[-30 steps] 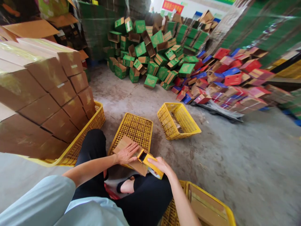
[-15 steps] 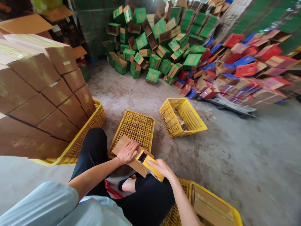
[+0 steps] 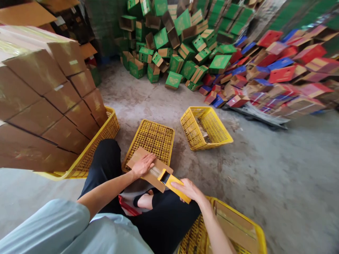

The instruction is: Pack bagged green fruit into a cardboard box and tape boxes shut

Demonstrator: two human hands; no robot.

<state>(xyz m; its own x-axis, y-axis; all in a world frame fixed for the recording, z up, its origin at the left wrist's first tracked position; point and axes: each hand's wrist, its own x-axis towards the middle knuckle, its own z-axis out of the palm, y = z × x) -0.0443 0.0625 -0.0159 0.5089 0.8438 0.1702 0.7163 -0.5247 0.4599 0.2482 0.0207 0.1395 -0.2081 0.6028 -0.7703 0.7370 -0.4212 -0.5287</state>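
Observation:
A brown cardboard box (image 3: pixel 137 155) lies across the near end of an overturned yellow crate (image 3: pixel 155 139). My left hand (image 3: pixel 143 164) presses flat on its top, the fingers stretched out. My right hand (image 3: pixel 188 189) is wrapped round a yellow tape dispenser (image 3: pixel 177 187), whose front end rests on the cardboard toward the box's right end. Between my left hand and the dispenser, a strip of clear tape (image 3: pixel 155 171) shows on the cardboard. The box's underside is hidden.
Closed brown boxes (image 3: pixel 53 102) are stacked in a yellow crate (image 3: pixel 112 121) on my left. Another yellow crate (image 3: pixel 206 127) stands ahead; one with flat cardboard (image 3: pixel 235 225) sits at lower right. Piles of green boxes (image 3: pixel 173 80) and red and blue boxes (image 3: pixel 282 74) lie farther back.
My right hand has drawn the tape dispenser a little to the right, away from my left hand, and more clear tape shows between them. My left hand stays on the box.

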